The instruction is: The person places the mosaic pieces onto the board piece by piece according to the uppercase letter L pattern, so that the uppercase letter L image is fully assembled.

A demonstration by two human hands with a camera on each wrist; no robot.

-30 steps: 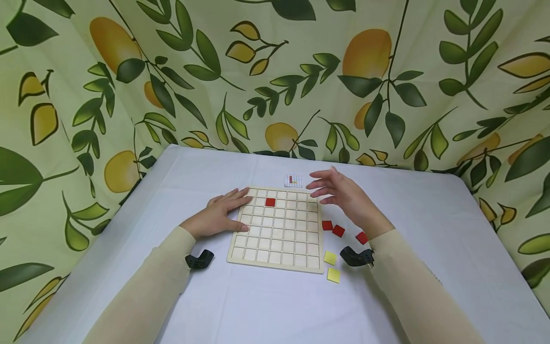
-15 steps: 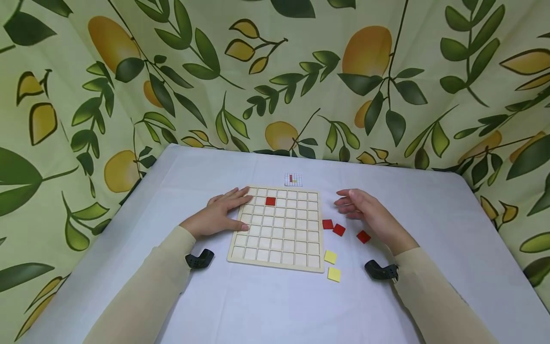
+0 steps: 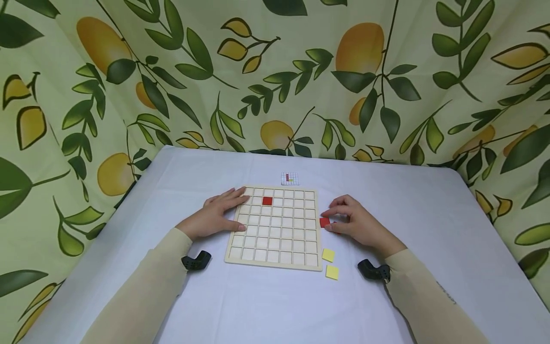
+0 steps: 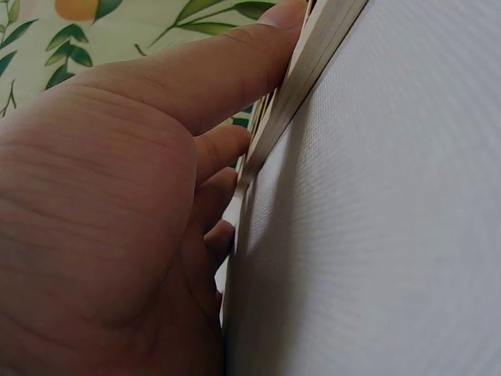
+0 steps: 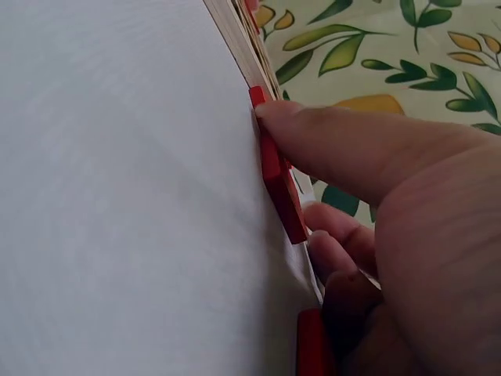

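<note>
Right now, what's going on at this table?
A person's left hand rests on the left edge of a gridded board with one red tile in it. The right hand touches another red tile beside the board's right edge; whether it grips it is unclear. Two yellow tiles lie nearby.

Soft, fairly even light filled the head view, leaving the white cloth-covered table (image 3: 258,310) bright with a bluish cast, a faint shadow along the left edge of the beige right sleeve (image 3: 429,291), and both near corners stretched by the wide lens. The left wrist view was dimmer: the bare left hand (image 4: 109,204) looked dark and a shaded band ran beside the pale wooden grid board (image 4: 309,66). The right wrist view was greyish and slightly soft, with shadow low beside the flat red square tile (image 5: 277,168).
</note>
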